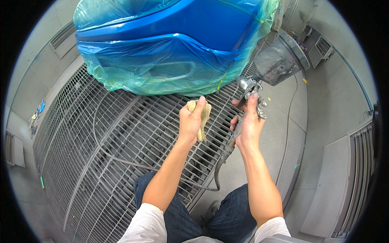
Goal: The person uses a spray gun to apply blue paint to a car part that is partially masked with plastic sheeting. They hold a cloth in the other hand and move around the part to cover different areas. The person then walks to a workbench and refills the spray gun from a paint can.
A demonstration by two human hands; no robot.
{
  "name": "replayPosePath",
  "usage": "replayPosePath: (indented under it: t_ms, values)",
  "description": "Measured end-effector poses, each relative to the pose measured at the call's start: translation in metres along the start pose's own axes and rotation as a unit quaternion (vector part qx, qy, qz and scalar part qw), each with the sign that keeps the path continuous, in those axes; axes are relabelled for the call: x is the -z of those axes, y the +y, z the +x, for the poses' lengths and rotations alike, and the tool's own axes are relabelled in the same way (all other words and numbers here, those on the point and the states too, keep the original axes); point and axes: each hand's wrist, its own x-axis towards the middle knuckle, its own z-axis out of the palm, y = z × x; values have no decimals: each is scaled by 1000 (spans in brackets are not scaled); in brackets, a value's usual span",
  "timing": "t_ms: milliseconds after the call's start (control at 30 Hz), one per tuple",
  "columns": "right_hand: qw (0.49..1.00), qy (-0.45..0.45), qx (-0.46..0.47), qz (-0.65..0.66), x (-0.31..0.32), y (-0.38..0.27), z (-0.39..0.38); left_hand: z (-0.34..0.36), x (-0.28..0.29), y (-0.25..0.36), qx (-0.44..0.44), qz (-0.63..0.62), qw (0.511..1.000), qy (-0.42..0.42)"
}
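My left hand (pixel 191 123) is closed around a folded yellowish cloth (pixel 205 115), held in front of my body above the floor grating. To its right, my right hand (pixel 250 125) grips a spray gun (pixel 248 86) by its handle. A large grey cup (pixel 279 58), smeared with dark marks, sits on the gun and leans to the upper right. From the bottom of the handle hangs an air hose (pixel 217 174). Ahead of both hands stands a glossy blue vehicle panel (pixel 214 24), bordered by greenish clear masking film (pixel 150 77).
Metal floor grating (pixel 109 162) spreads under me and to the left, with the hose looping across it. A smooth grey floor strip (pixel 291 121) runs along the right, crossed by a thin cable (pixel 288 117). Grey walls with vents (pixel 323 46) surround the area.
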Motion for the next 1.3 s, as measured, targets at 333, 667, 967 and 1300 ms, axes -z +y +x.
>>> replayPosePath:
  t_ms: [333,667,967,1300]
  values:
    - [1000,2,-3,6,-1,2,2,2,4,-2,12,-26,1000,-8]
    - [1000,0,-2,12,-2,3,3,2,6,-5,9,-48,996,76]
    - [1000,-3,2,9,-3,5,3,7,6,-6,-27,-61,990,120]
    - [1000,-3,0,9,-4,6,3,7,7,-5,-4,-78,994,72]
